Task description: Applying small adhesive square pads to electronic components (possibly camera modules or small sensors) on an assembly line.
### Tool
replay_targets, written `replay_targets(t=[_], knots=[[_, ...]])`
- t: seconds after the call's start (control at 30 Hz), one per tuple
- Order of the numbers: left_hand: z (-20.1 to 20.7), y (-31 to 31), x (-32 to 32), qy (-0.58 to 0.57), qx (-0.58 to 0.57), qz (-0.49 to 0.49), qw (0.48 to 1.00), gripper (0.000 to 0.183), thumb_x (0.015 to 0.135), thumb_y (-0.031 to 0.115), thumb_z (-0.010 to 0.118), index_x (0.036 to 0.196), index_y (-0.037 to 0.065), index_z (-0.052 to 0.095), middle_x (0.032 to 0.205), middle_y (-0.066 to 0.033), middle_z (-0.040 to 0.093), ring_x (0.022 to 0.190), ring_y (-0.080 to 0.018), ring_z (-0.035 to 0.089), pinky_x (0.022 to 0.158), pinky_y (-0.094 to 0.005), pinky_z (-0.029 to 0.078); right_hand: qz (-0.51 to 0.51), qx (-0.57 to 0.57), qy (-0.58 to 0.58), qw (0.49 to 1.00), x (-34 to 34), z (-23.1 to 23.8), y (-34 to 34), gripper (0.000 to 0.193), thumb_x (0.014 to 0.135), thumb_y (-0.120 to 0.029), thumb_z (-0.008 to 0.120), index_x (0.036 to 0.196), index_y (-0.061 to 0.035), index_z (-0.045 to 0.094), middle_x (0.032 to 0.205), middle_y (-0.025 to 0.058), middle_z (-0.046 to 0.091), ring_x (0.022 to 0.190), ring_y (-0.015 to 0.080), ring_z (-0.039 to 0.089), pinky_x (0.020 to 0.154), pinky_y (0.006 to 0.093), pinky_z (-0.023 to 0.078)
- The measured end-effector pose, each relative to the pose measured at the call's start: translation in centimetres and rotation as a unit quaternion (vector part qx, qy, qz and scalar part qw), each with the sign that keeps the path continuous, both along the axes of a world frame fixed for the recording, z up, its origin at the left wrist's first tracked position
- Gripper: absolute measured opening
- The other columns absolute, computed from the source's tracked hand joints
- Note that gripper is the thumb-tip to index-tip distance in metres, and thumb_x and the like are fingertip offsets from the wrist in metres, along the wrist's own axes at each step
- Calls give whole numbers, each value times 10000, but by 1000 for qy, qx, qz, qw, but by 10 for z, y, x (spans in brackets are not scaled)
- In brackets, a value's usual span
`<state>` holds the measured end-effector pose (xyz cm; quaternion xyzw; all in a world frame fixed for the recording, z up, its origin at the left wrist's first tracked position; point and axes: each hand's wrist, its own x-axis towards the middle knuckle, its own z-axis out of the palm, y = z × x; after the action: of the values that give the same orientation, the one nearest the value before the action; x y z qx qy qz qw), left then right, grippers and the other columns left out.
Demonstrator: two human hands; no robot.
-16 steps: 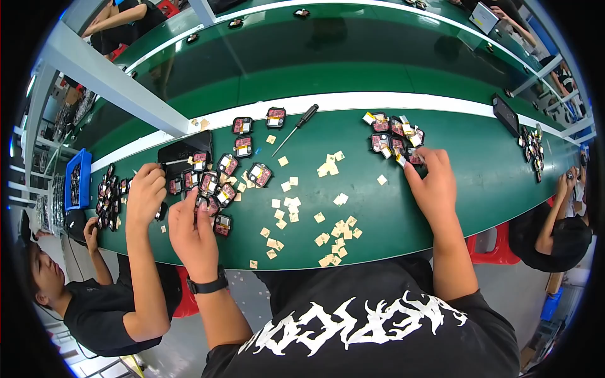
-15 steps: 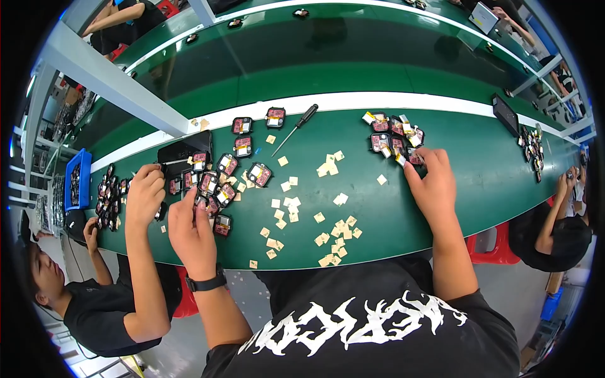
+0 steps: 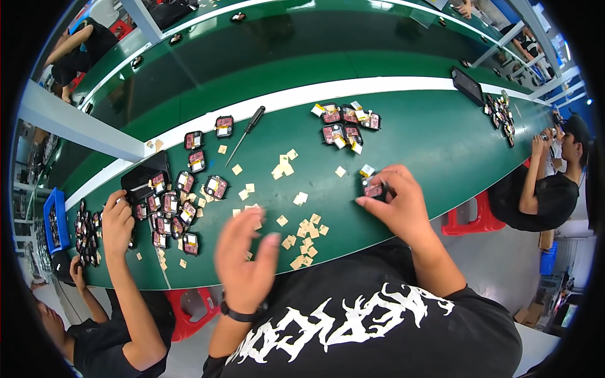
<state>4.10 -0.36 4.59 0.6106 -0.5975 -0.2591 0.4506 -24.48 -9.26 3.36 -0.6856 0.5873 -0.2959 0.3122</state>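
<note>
My right hand point(image 3: 398, 200) is closed on a small black-cased electronic module point(image 3: 371, 186), just above or on the green table; a red circuit board and a white part show in it. The remaining modules of that kind form a cluster point(image 3: 343, 125) beyond the hand. My left hand point(image 3: 244, 261), smeared by motion, has its fingers apart and nothing visible in them. It hovers near the table's front edge, over loose cream square pads point(image 3: 309, 233). To its left lies a pile of modules point(image 3: 170, 203) with pads scattered among them.
A screwdriver point(image 3: 246, 135) lies toward the back of the green table point(image 3: 435, 164). At left, a co-worker's arm point(image 3: 123, 252) reaches over the table beside a black tray point(image 3: 146, 176). A grey post point(image 3: 75, 120) rises at the back left. Another person point(image 3: 548, 195) sits at far right.
My right hand has drawn one module from the right-hand cluster toward me. My left hand has come away from the left pile toward the middle. The view has also shifted.
</note>
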Motion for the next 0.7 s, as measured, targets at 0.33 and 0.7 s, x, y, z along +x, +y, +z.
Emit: replay_targets(t=[0.33, 0.7], knots=[[-25, -10, -48, 578, 246, -132, 766, 498, 1080, 135, 498, 1539, -1, 360, 1343, -186, 606, 1196, -231, 647, 968, -345, 545, 170, 110, -129, 971, 43, 39, 32, 349, 861, -169, 826, 1154, -38, 688, 1151, 100, 603, 824, 200, 639, 670, 288, 511], [-16, 2, -41, 176, 104, -79, 976, 329, 1039, 42, 539, 1362, 15, 592, 1012, -145, 678, 821, -184, 714, 718, -312, 548, 142, 129, -121, 974, 35, 23, 26, 252, 1007, -199, 692, 876, 8, 629, 610, 26, 518, 597, 92, 469, 553, 284, 421]])
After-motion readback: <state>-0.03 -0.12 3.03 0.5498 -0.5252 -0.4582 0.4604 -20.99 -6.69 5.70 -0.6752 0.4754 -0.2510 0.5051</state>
